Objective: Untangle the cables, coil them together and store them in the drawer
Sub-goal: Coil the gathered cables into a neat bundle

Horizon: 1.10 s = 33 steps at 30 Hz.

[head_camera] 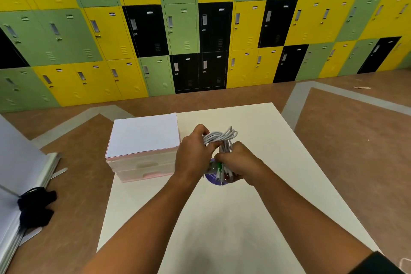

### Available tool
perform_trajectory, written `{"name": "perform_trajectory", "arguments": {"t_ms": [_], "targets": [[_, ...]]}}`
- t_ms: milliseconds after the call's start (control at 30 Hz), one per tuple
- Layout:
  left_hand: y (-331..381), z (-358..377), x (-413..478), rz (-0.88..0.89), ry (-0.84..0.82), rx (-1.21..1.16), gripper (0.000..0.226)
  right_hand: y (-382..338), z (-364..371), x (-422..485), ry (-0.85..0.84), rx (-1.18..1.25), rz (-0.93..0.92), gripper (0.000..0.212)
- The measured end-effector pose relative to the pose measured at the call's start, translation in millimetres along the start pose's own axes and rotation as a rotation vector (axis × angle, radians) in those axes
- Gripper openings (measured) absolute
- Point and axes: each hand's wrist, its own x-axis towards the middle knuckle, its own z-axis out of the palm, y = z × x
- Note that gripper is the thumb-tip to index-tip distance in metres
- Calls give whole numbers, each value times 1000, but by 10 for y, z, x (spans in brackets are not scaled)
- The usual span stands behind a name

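A bundle of grey-white cables [220, 137] is coiled into loops above the middle of the white table [266, 184]. My left hand [193, 153] grips the loops at their left side. My right hand [239, 162] holds the lower part of the bundle, where green, red and white plug ends [219, 169] hang down. A purple round sticker [213, 179] shows on the table beneath the plugs. The pink-and-white drawer unit [142, 153] stands on the table's left part, just left of my left hand, with both drawers closed.
A wall of yellow, green and black lockers [200, 29] runs across the back. White boards [20, 162] lean at the left, with a black cloth [35, 204] on them. Brown floor surrounds the table.
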Motion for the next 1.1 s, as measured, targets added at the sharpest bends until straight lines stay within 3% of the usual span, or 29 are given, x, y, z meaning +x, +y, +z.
{"name": "perform_trajectory", "arguments": {"t_ms": [300, 567, 700, 867, 1000, 1100], "targets": [[-16, 96, 16, -68, 64, 117, 24, -42, 286, -34, 193, -421, -61, 33], [-92, 130, 84, -114, 70, 109, 27, 1, 270, -176, 133, -867, -211, 35], [-203, 61, 199, -221, 69, -41, 29, 71, 195, -236, 108, -882, -367, 28], [-344, -7, 295, -392, -44, -469, 25, 118, -73, -228, -5, -853, -502, 22], [-353, -18, 259, -415, -136, -650, 17, 198, -133, -84, 80, -780, -400, 16], [-322, 14, 222, -372, -200, -691, 18, 214, -121, 26, 39, -651, -282, 15]]}}
